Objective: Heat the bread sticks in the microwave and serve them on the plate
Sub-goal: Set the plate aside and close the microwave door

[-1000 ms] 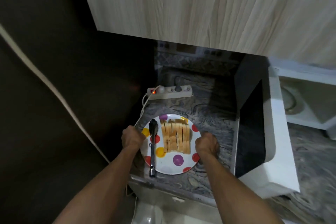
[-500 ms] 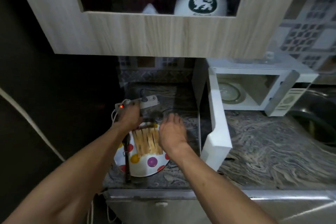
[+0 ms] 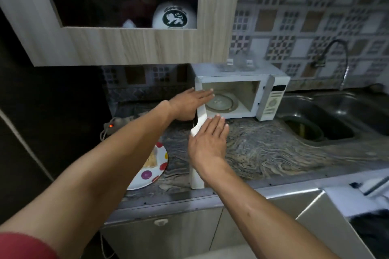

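A white microwave (image 3: 271,94) stands on the marble counter with its door (image 3: 199,174) swung open toward me; the glass turntable (image 3: 223,102) inside holds nothing. My left hand (image 3: 189,102) lies flat with straight fingers against the outer side of the door near its top. My right hand (image 3: 208,143), fingers straight, is at the inner side of the door's edge. The dotted white plate (image 3: 150,176) with bread sticks (image 3: 152,160) sits on the counter to the left, mostly hidden behind my left forearm.
A power strip (image 3: 117,123) with a red light lies at the back left. A steel sink (image 3: 328,120) and tap (image 3: 336,57) are on the right. A wooden wall cabinet (image 3: 117,46) hangs overhead. The counter edge (image 3: 273,183) runs in front.
Both hands left the plate and rose to the microwave door. The view swung right, bringing the microwave and sink into sight.
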A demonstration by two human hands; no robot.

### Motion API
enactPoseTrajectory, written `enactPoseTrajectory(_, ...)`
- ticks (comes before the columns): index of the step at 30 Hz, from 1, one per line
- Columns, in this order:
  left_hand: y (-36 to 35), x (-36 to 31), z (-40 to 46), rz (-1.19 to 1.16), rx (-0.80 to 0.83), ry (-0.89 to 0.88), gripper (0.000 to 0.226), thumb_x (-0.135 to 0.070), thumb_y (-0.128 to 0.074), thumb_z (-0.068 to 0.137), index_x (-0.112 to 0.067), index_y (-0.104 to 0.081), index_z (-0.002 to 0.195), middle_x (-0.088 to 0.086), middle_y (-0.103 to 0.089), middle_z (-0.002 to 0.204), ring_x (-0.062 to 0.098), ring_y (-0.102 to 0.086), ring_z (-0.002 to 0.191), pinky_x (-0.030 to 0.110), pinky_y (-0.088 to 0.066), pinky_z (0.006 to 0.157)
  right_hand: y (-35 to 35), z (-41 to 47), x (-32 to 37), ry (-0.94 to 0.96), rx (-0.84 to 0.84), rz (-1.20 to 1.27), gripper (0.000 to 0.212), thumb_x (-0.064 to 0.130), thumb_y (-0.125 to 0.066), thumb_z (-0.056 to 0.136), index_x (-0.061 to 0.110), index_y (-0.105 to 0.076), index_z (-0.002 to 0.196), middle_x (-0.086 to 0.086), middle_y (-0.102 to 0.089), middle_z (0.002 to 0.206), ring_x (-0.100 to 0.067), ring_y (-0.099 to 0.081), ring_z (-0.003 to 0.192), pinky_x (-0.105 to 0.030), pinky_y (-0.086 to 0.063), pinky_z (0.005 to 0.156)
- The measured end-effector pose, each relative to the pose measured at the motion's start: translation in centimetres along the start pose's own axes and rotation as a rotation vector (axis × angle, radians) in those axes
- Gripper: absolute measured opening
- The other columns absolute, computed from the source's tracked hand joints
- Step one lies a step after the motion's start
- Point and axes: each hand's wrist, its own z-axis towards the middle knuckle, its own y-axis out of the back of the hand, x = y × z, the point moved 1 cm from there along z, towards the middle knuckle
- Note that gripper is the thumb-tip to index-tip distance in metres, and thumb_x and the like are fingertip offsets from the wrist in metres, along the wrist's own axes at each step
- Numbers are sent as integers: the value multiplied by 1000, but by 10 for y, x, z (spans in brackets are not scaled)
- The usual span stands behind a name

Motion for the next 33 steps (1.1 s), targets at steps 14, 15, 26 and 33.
enactPoseTrajectory(14,-11,-63,101,46,105,-8,60,-25,-29,105,-10,-1,156,6,-2,164,19,-6,151,40,-3,122,-9,64,-152,-188,-20,33,72,35,-28,105,-8,4,154,-31,7,161,-44,5,150,-52,-2,123)
enactPoseTrajectory(15,-11,-64,113,67,101,-24,61,-24,-30,105,-9,-1,156,6,-2,164,18,-7,151,39,-4,123,-11,75,-165,-193,-38,27,70,35,-28,106,-8,2,154,-30,4,162,-43,3,151,-52,-4,123)
enactPoseTrajectory(26,-28,-60,210,71,62,9,78,-5,-43,93,-12,3,156,5,0,165,17,-1,151,37,0,123,-12,192,-257,-173,-23,135,72,21,-37,101,5,4,158,-15,9,166,-31,6,153,-49,-6,124)
enactPoseTrajectory(33,-38,-60,242,-8,10,100,87,3,-46,88,-13,8,156,4,10,164,16,9,150,32,11,121,-16,247,-285,-88,-24,137,80,22,-45,99,10,7,159,-10,14,166,-31,10,153,-49,-2,124)
